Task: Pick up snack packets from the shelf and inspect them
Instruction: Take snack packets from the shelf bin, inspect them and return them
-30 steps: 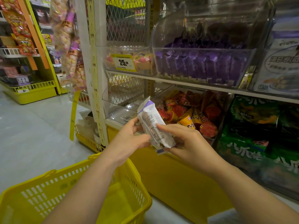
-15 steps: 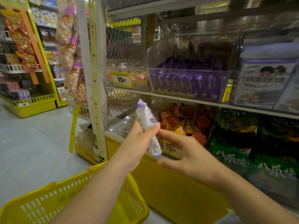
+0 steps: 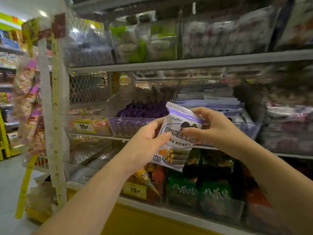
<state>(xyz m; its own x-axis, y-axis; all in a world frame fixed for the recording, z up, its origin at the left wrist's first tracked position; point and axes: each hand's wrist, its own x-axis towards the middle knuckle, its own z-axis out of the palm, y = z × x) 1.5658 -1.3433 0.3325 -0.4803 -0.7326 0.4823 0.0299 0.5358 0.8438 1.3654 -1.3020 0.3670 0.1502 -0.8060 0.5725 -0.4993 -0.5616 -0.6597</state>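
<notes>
- Head view, progress: one snack packet (image 3: 177, 154) is already off the shelf (image 3: 186, 62) and held up at the centre of the frame with its printed front facing the camera. I judge the pick-up of this one done and its inspection under way.
- Head view, what is left: probably a look at its back. The other stock is untouched, namely the bin of purple packets (image 3: 135, 114) at centre left and the green packets (image 3: 211, 189) at lower centre right. The frame is motion-blurred, so the small print cannot be read.
- Head view, left hand (image 3: 145, 143): it grasps the packet's left edge, with the thumb laid on the front face and the fingers hidden behind it.
- Head view, right hand (image 3: 216, 128): it grasps the packet's upper right. The fingers curl over the top seam and the thumb reaches across the front.
- Head view, packet against the grip: it sits between the two hands, touching both and tilted slightly. Its lower part hangs free below them, in front of the shelf edge and clear of the bins.
</notes>
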